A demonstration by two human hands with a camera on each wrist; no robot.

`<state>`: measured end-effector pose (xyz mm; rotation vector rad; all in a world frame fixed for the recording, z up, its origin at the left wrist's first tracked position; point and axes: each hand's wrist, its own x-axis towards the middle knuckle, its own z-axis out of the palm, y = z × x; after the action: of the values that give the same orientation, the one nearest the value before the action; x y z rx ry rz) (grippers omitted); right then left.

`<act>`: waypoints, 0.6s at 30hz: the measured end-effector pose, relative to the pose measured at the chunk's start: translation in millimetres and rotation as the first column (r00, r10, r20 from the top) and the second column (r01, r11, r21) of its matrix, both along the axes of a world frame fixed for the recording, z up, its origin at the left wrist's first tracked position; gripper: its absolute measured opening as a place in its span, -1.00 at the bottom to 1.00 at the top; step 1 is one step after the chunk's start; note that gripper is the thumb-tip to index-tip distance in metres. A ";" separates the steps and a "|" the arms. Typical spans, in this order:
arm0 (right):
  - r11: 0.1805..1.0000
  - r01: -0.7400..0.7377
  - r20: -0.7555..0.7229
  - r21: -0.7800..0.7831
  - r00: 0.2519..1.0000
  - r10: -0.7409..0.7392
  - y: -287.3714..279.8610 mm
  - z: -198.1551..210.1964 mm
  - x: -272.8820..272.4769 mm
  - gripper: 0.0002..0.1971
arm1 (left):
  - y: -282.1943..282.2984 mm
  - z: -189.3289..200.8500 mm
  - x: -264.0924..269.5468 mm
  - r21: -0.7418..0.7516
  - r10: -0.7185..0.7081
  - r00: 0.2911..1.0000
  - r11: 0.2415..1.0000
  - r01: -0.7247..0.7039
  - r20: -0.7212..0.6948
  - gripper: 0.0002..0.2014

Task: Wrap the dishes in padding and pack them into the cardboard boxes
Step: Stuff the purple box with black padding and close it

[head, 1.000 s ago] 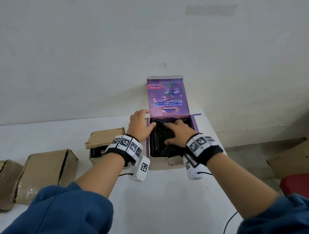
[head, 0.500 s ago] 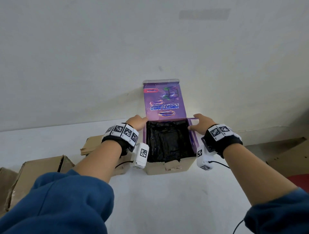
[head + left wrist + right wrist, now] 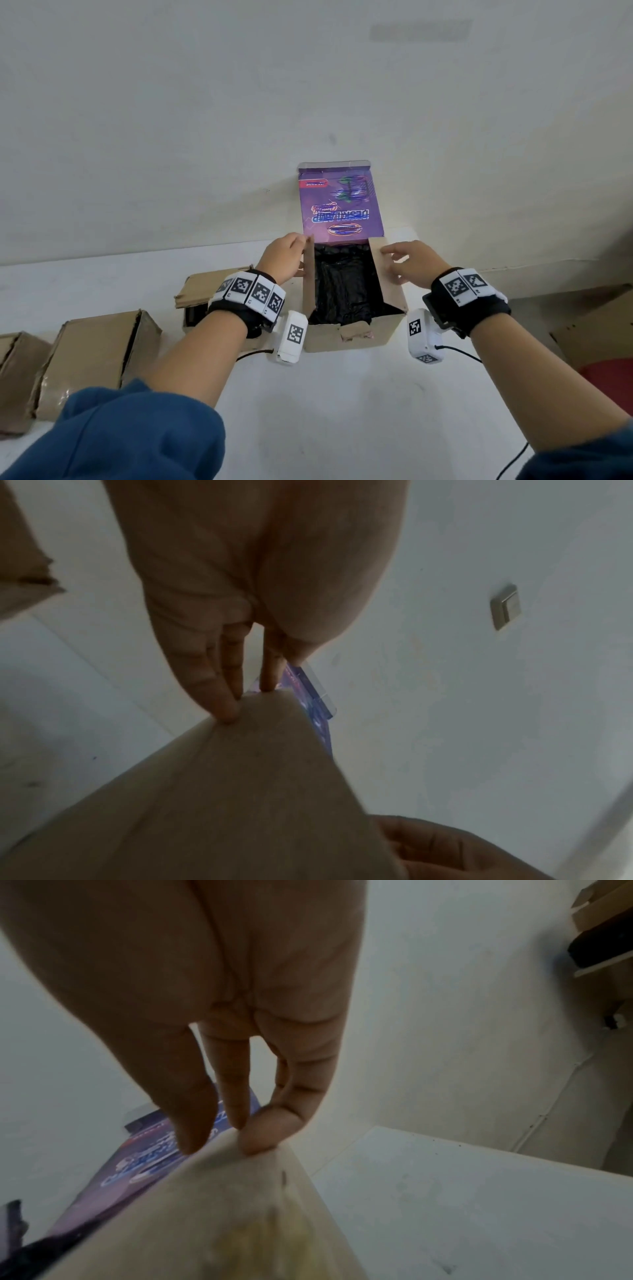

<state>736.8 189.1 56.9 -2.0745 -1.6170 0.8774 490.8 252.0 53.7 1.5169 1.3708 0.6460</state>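
An open cardboard box (image 3: 356, 337) stands on the white table against the wall, its purple printed lid (image 3: 339, 205) upright at the back. Black padding (image 3: 342, 287) fills the inside; no dish shows. My left hand (image 3: 284, 253) pinches the top edge of the left side flap (image 3: 309, 277), seen close in the left wrist view as the left side flap (image 3: 240, 777). My right hand (image 3: 411, 260) pinches the right side flap (image 3: 385, 274), which the right wrist view shows as the right side flap (image 3: 240, 1204) held between thumb and fingers. Both flaps stand raised.
Three brown cardboard boxes sit to the left: one beside the open box (image 3: 198, 291), a closed one (image 3: 99, 346), and one at the frame edge (image 3: 17, 370). Flattened cardboard (image 3: 599, 325) and something red (image 3: 609, 377) lie beyond the table's right edge. Bare table (image 3: 342, 394) lies in front.
Both hands left the black padding, moved outward to the box sides, and lifted the two side flaps upright.
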 end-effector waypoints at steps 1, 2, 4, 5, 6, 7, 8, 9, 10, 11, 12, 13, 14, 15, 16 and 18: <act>1.000 0.004 0.021 0.013 1.000 -0.005 -1.6 -2.2 0.3 -0.59 | -2.2 -2.9 0.3 0.023 -0.011 1.000 1.000 0.011 -0.001 -0.69; 1.000 0.014 0.015 0.026 1.000 -0.014 -3.0 -4.4 0.5 -0.56 | -3.8 -6.2 0.5 0.050 -0.031 1.000 0.998 0.031 -0.003 -0.69; 0.998 0.025 -0.026 0.054 0.999 -0.023 -4.3 -6.7 0.5 -0.54 | -2.3 -15.1 0.6 0.120 -0.062 0.996 0.990 0.070 -0.063 -0.68; 0.998 0.026 -0.033 0.062 0.999 -0.024 -5.1 -7.2 0.4 -0.53 | -2.0 -17.2 1.3 0.143 -0.068 0.992 0.986 0.084 -0.111 -0.65; 0.997 0.020 -0.027 0.072 0.999 -0.018 -5.6 -8.5 0.9 -0.54 | -0.1 -19.9 1.7 0.156 -0.057 0.988 0.985 0.079 -0.145 -0.60; 0.997 0.014 -0.017 0.079 1.000 -0.012 -6.0 -9.2 1.3 -0.54 | -0.3 -18.7 3.2 0.157 -0.039 0.989 0.986 0.061 -0.142 -0.52; 0.996 0.009 -0.008 0.087 1.000 -0.008 -5.9 -10.2 2.0 -0.54 | 1.0 -18.9 4.5 0.151 -0.030 0.993 0.987 0.047 -0.113 -0.43; 0.996 0.003 -0.002 0.092 1.000 -0.003 -6.1 -10.5 2.0 -0.54 | 2.8 -17.5 5.3 0.145 -0.037 0.996 0.988 0.049 -0.082 -0.34; 0.995 -0.002 0.001 0.098 1.000 0.001 -6.0 -11.5 2.2 -0.54 | 4.8 -15.3 6.2 0.157 -0.056 0.997 0.986 0.064 -0.055 -0.27; 0.995 -0.004 0.000 0.104 1.000 0.004 -6.0 -12.2 2.0 -0.54 | 5.4 -11.1 6.8 0.164 -0.083 0.995 0.982 0.090 -0.051 -0.23; 0.994 -0.003 -0.002 0.112 1.000 0.003 -5.9 -13.8 2.1 -0.54 | 7.9 -10.1 6.9 0.178 -0.104 0.993 0.978 0.111 -0.048 -0.19; 0.993 -0.001 -0.005 0.120 1.000 0.001 -5.9 -14.9 1.8 -0.54 | 9.6 -7.2 6.9 0.180 -0.110 0.993 0.977 0.118 -0.052 -0.17; 0.992 0.003 -0.011 0.128 1.000 -0.002 -5.5 -16.6 2.1 -0.54 | 11.2 -5.6 7.2 0.187 -0.112 0.993 0.975 0.118 -0.043 -0.17; 0.991 0.011 -0.021 0.131 1.000 -0.008 -5.4 -16.7 1.8 -0.54 | 10.8 -3.0 8.1 0.202 -0.119 0.993 0.972 0.122 -0.024 -0.18; 0.991 0.019 -0.031 0.133 0.999 -0.015 -5.4 -16.5 1.8 -0.54 | 10.0 -1.2 9.4 0.237 -0.134 0.991 0.963 0.131 -0.004 -0.22; 0.991 0.024 -0.030 0.131 0.999 -0.021 -6.1 -13.6 1.4 -0.52 | 5.4 3.5 11.1 0.303 -0.149 0.989 0.941 0.149 -0.026 -0.43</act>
<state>738.2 183.0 43.3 -1.9776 -1.5888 0.7684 501.9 257.4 57.1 1.8470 1.1820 0.7858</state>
